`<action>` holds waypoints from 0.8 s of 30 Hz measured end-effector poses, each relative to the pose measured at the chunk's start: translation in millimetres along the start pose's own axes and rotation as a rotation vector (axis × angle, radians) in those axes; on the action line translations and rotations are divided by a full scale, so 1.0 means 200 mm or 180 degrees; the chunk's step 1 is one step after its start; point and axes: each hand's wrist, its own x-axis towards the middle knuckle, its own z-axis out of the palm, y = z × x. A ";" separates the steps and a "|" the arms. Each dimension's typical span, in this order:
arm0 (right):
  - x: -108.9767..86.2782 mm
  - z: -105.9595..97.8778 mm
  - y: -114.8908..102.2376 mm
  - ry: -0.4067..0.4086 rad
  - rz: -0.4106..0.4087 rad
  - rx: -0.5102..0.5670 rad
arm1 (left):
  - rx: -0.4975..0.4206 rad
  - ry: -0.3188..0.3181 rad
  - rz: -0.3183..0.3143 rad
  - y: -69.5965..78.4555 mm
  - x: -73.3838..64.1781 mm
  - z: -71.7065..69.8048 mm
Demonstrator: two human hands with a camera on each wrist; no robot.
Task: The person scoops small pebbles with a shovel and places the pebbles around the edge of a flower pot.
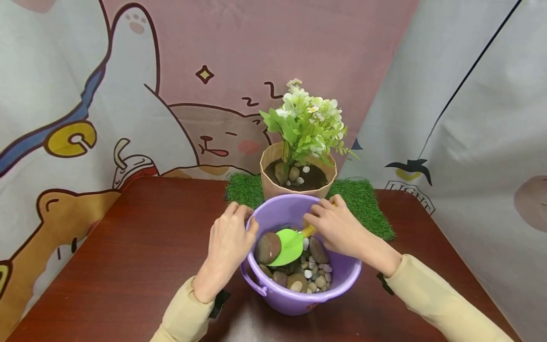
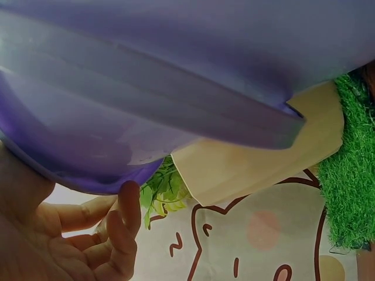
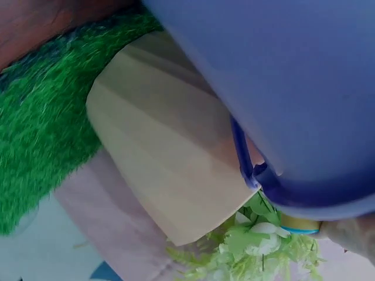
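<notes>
A purple bucket with stones inside stands on the table. My left hand is at its left rim, thumb over the edge and fingers outside. In the left wrist view, fingertips of that left hand meet the rim from outside. My right hand reaches over the right side of the bucket and grips the yellow handle of a toy shovel. Its green blade lies inside the bucket, overlapping a large brown stone. Smaller pebbles cover the bottom. The right wrist view shows only part of the right hand, beside the handle end.
Right behind the bucket stands a beige flowerpot with white flowers, soil and a few stones. The pot sits on a green grass mat. A cartoon-printed cloth hangs behind the brown table.
</notes>
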 end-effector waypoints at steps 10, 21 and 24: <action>0.01 0.02 0.02 0.0220 0.0096 0.0320 | -0.0006 -0.0012 0.0006 0.00 0.00 0.00; -0.04 -0.03 0.05 0.0259 0.0264 0.0632 | -0.0122 -0.0326 -0.0169 0.00 0.01 -0.04; -0.07 -0.06 0.07 0.0253 0.0388 0.0630 | -0.0180 -0.0545 -0.0309 -0.01 0.02 -0.07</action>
